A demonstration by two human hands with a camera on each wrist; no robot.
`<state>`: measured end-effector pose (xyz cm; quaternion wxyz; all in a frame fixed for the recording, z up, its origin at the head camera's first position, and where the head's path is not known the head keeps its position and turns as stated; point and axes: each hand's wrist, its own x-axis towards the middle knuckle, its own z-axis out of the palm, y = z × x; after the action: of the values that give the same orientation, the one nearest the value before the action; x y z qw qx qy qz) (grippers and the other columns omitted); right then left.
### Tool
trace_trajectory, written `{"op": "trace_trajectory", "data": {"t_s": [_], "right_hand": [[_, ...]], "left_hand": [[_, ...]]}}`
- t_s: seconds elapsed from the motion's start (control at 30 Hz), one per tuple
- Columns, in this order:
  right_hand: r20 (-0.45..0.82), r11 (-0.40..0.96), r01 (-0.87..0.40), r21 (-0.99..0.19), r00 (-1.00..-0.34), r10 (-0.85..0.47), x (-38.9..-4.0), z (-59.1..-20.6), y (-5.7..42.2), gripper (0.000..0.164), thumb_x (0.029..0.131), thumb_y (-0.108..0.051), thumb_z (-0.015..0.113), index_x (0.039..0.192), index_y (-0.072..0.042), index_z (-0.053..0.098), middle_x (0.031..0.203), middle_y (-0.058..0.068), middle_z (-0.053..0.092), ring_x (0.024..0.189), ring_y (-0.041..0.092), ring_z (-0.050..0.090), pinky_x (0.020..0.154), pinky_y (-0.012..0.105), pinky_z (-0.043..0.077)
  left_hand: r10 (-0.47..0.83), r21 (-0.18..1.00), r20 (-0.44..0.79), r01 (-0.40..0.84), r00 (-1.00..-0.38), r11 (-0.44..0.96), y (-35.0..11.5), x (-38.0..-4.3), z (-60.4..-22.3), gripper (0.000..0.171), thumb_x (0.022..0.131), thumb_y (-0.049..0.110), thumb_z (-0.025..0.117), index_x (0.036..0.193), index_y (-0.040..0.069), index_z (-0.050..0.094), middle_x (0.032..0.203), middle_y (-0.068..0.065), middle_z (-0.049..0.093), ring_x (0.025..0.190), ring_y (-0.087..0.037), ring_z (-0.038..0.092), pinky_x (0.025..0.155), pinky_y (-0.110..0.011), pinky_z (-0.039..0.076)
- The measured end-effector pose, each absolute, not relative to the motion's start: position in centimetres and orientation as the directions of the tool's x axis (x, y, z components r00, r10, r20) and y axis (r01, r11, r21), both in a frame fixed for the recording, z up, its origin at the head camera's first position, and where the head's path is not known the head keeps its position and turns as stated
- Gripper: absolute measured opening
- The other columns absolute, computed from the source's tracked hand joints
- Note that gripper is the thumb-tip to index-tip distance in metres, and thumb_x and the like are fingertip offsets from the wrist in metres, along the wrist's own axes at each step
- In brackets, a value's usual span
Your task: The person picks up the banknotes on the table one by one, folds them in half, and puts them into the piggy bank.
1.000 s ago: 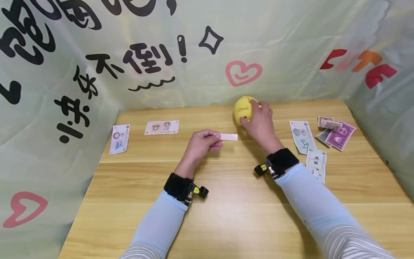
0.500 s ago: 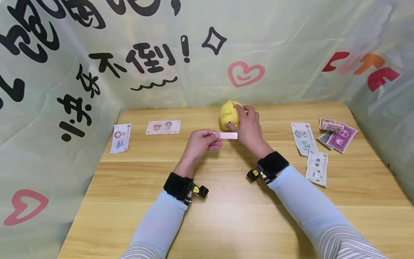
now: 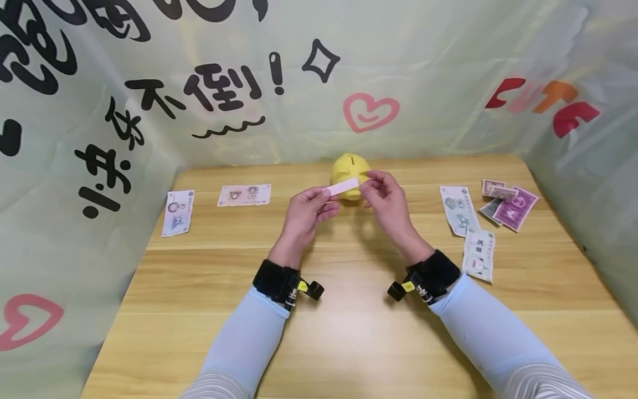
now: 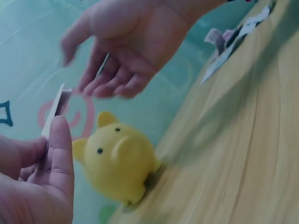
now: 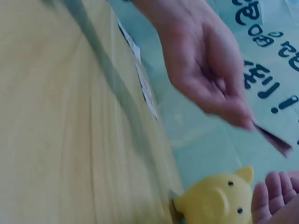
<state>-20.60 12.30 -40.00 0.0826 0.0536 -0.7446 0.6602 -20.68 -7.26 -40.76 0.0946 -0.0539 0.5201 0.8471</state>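
Note:
My left hand pinches a narrow folded banknote between thumb and fingers, its free end pointing right and slightly up. Behind the note stands a yellow piggy bank, upright at the back of the table, a dark slot visible on its top. The left wrist view shows the pig's snout facing me. My right hand hovers by the note's free end with fingers loosely bent. In the left wrist view a gap separates that hand from the note, so it holds nothing.
Two banknotes lie apart on the left, a bluish one and a pinkish one. On the right are two pale green notes and a small overlapping pile with a purple note. A printed cloth rises behind the wooden table.
My right hand shifted the piggy bank left along the table's back, then let go and came to the note's end. My left hand has raised and tilted the folded note before the pig.

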Motion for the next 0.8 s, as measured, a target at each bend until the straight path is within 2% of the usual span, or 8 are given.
{"op": "trace_trajectory", "data": {"t_s": [0.07,0.17,0.3,0.37,0.43,0.57,0.67,0.8], "right_hand": [[0.169,0.065,-0.169,-0.983,-0.986,0.005,-20.5,-40.0,11.7,0.039,0.102,-0.015,0.07,0.134,0.006,0.059,0.102,0.004,0.066,0.082,0.014,0.064,0.068,0.02,0.058],[0.172,0.056,-0.17,-0.984,-0.985,0.028,-20.5,-40.1,11.0,0.03,0.101,-0.014,0.072,0.12,0.007,0.064,0.093,0.0,0.068,0.078,0.011,0.066,0.066,0.022,0.06],[0.218,0.05,-0.214,-0.975,-0.973,0.081,-21.2,-40.0,11.0,0.021,0.104,-0.011,0.068,0.112,0.008,0.065,0.093,0.005,0.071,0.081,0.014,0.071,0.068,0.03,0.065],[0.243,0.081,-0.235,-0.969,-0.964,0.11,-22.0,-39.6,11.4,0.018,0.104,-0.012,0.067,0.112,0.005,0.065,0.096,0.008,0.072,0.082,0.016,0.072,0.07,0.035,0.066],[0.272,0.145,-0.252,-0.957,-0.952,0.138,-23.3,-38.9,12.0,0.016,0.104,-0.013,0.065,0.112,0.002,0.065,0.097,0.009,0.072,0.082,0.015,0.071,0.069,0.036,0.066],[0.316,0.296,-0.261,-0.919,-0.936,0.156,-26.1,-37.5,12.8,0.022,0.104,-0.015,0.063,0.121,-0.001,0.062,0.097,0.009,0.071,0.079,0.014,0.07,0.066,0.031,0.066],[0.326,0.435,-0.236,-0.869,-0.934,0.145,-27.7,-36.9,13.0,0.031,0.104,-0.016,0.061,0.133,-0.004,0.056,0.094,0.008,0.069,0.076,0.018,0.069,0.063,0.026,0.062],[0.329,0.602,-0.198,-0.774,-0.937,0.115,-28.9,-36.3,12.6,0.04,0.103,-0.016,0.062,0.14,-0.007,0.051,0.094,0.008,0.069,0.08,0.025,0.067,0.066,0.026,0.05]], "left_hand": [[0.128,0.865,-0.18,-0.219,-0.975,-0.45,-6.7,-20.8,-40.6,0.017,0.106,0.005,0.061,0.117,-0.004,0.07,0.095,-0.015,0.075,0.074,-0.016,0.075,0.072,-0.026,0.066],[0.165,0.863,-0.179,-0.235,-0.97,-0.448,-5.9,-21.0,-40.5,0.015,0.106,0.004,0.06,0.116,-0.003,0.069,0.093,-0.011,0.074,0.074,-0.016,0.075,0.071,-0.026,0.066],[0.139,0.92,-0.162,-0.2,-0.977,-0.337,-5.2,-21.7,-40.4,0.016,0.105,0.007,0.064,0.119,0.0,0.069,0.1,-0.012,0.074,0.081,-0.019,0.074,0.078,-0.031,0.067],[0.075,0.974,-0.108,-0.121,-0.991,-0.192,-5.1,-22.3,-40.0,0.018,0.103,0.009,0.068,0.12,0.002,0.07,0.107,-0.013,0.074,0.089,-0.022,0.073,0.084,-0.037,0.066],[0.001,0.999,-0.032,-0.032,-0.999,0.025,-5.0,-23.2,-39.5,0.025,0.101,0.014,0.073,0.124,0.006,0.069,0.116,-0.012,0.073,0.102,-0.024,0.07,0.094,-0.04,0.062],[-0.032,0.885,0.09,0.065,-0.995,0.461,-4.9,-25.3,-38.6,0.053,0.095,0.028,0.081,0.141,0.012,0.06,0.14,-0.009,0.062,0.131,-0.026,0.054,0.111,-0.041,0.048],[0.045,0.769,0.078,0.089,-0.996,0.633,-4.5,-26.6,-38.1,0.076,0.092,0.04,0.084,0.154,0.015,0.048,0.157,-0.012,0.048,0.147,-0.032,0.037,0.119,-0.048,0.041],[0.1,0.682,0.021,0.088,-0.995,0.726,-3.9,-27.5,-37.8,0.09,0.088,0.05,0.085,0.16,0.019,0.041,0.165,-0.012,0.038,0.154,-0.037,0.027,0.122,-0.061,0.033]]}}
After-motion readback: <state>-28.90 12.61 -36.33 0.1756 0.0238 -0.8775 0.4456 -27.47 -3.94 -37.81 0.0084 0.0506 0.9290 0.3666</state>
